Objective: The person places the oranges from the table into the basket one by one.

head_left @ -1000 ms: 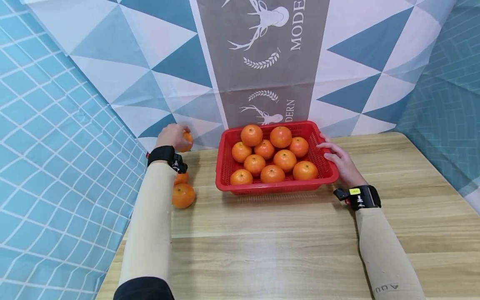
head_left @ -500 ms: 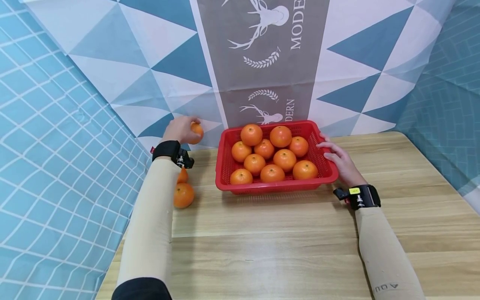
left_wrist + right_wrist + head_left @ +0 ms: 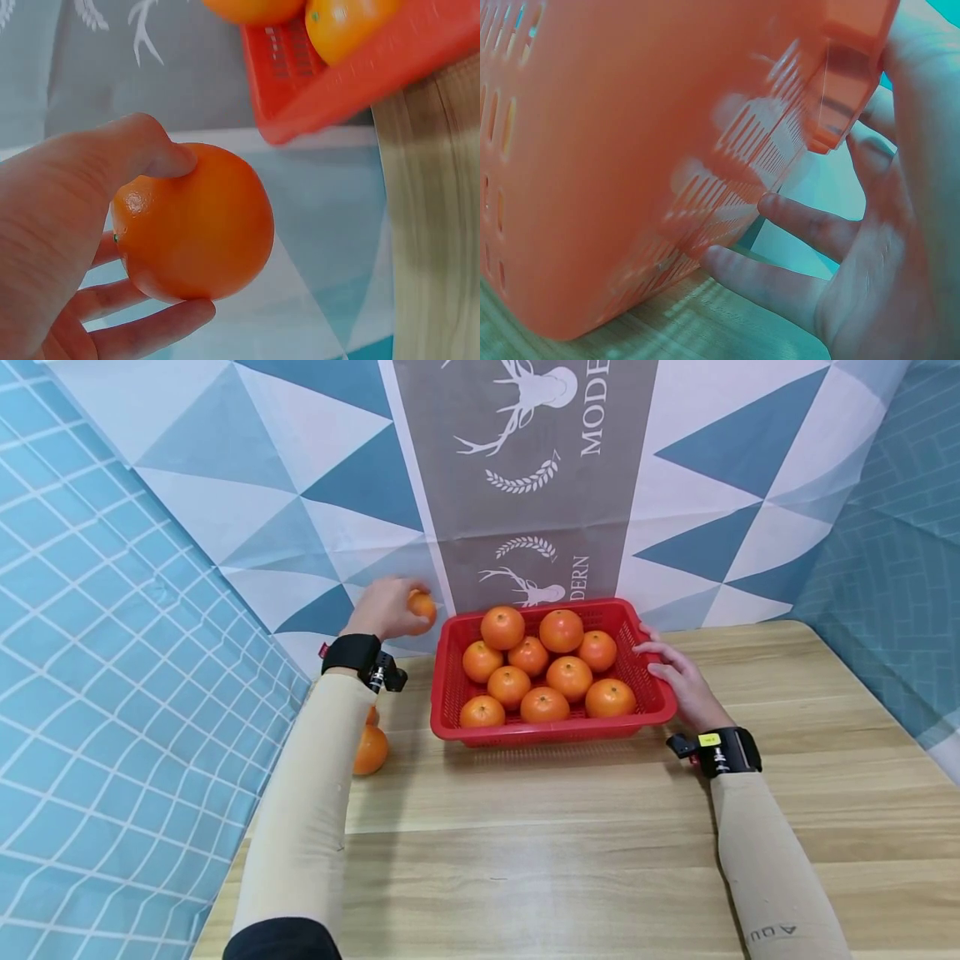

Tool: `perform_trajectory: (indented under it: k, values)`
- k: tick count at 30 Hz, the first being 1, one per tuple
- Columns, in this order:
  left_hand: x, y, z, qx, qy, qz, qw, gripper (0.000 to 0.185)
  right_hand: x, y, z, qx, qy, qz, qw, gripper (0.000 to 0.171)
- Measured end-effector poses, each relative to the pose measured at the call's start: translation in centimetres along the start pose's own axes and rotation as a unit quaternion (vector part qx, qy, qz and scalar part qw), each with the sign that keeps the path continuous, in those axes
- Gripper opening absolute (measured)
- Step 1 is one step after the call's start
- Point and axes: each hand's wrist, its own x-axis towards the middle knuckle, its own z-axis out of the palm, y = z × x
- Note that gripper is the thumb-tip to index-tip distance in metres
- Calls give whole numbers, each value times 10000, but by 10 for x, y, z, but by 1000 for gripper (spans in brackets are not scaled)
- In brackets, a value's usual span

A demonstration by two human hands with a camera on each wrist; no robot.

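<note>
My left hand [image 3: 381, 608] holds an orange [image 3: 422, 610] up in the air, just left of the red plastic basket [image 3: 517, 734]. In the left wrist view, the thumb lies on top of the held orange [image 3: 202, 232] and the fingers curve under it. My right hand [image 3: 684, 683] grips the basket's right end, thumb over the rim. From the right wrist, two fingertips touch the slotted outer wall of the basket [image 3: 622, 172]. Several oranges [image 3: 545, 706] sit inside the basket, two of them stacked higher at the back.
Beside my left forearm, an orange [image 3: 372, 752] rests on the wooden table [image 3: 525, 852], with part of another orange [image 3: 372, 716] showing behind it. A patterned sheet [image 3: 525, 510] stands behind the basket, and a blue grid-patterned sheet [image 3: 135, 710] borders the left side.
My left hand has lifted the orange and carried it right, towards the basket. My right hand and the basket have stayed put.
</note>
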Motion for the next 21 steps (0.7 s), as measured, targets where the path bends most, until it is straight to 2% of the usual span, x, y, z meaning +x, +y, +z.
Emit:
perform_trajectory:
  k: [16,21]
  values:
    - [2,61,-1,415,-97,681,9968,53,-1,-2,0,-4,-13,40,10000,37]
    - [1,77,1,367,-101,823,9959,52,-1,-1,-1,-26,-23,-7,10000,35]
